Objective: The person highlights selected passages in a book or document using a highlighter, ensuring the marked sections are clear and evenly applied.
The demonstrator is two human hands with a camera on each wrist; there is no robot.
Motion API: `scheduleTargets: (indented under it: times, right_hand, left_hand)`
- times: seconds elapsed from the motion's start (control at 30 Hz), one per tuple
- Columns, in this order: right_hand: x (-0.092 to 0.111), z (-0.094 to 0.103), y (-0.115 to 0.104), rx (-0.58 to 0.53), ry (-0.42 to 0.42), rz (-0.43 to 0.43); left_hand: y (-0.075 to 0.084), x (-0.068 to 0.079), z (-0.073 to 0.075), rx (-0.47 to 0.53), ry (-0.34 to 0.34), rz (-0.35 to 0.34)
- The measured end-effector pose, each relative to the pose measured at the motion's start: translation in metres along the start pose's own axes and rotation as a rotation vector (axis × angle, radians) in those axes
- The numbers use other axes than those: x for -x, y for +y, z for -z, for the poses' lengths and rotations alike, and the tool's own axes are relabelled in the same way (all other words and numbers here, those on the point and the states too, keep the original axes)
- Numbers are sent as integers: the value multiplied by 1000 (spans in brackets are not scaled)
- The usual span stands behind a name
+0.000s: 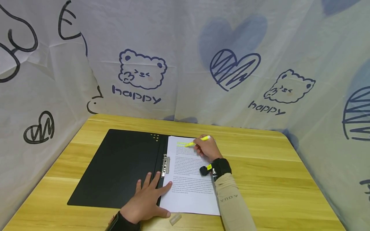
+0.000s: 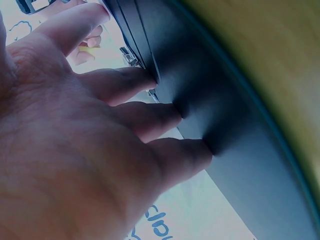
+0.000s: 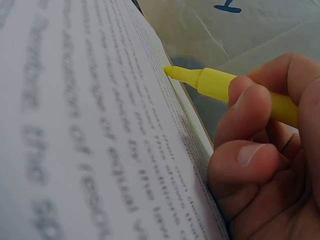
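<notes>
My right hand (image 1: 208,148) pinches a yellow highlighter (image 1: 198,141), its tip at the upper lines of a printed sheet (image 1: 192,199). Yellow marks run along the top lines of text. In the right wrist view the uncapped tip of the highlighter (image 3: 215,82) meets the paper. The sheet lies on the right side of an open black clip folder (image 1: 115,166), beside its metal clip (image 1: 165,165). My left hand (image 1: 147,199) rests with fingers spread across the folder's spine and the sheet's lower left edge. In the left wrist view its fingertips (image 2: 202,150) touch the black cover.
A small translucent cap (image 1: 175,219) lies on the wooden table (image 1: 274,179) just below the sheet, near the left thumb. White cloth (image 1: 185,64) printed with hearts and bears hangs behind the table and along both sides.
</notes>
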State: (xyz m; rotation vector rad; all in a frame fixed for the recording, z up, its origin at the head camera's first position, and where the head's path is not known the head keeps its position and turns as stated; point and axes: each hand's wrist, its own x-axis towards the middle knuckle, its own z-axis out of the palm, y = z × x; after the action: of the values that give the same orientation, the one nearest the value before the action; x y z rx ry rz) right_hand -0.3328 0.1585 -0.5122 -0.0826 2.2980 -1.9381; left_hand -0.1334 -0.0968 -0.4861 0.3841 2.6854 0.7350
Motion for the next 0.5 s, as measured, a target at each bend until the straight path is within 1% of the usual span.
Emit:
scheduleTargets:
  times: [0.2, 0.5]
  right_hand:
    - [0, 1, 0, -9, 0, 5]
    - [-1, 1, 1, -23, 15, -17]
  left_hand:
    - [0, 1, 0, 8, -1, -4]
    - [1, 2, 1, 12, 0, -6]
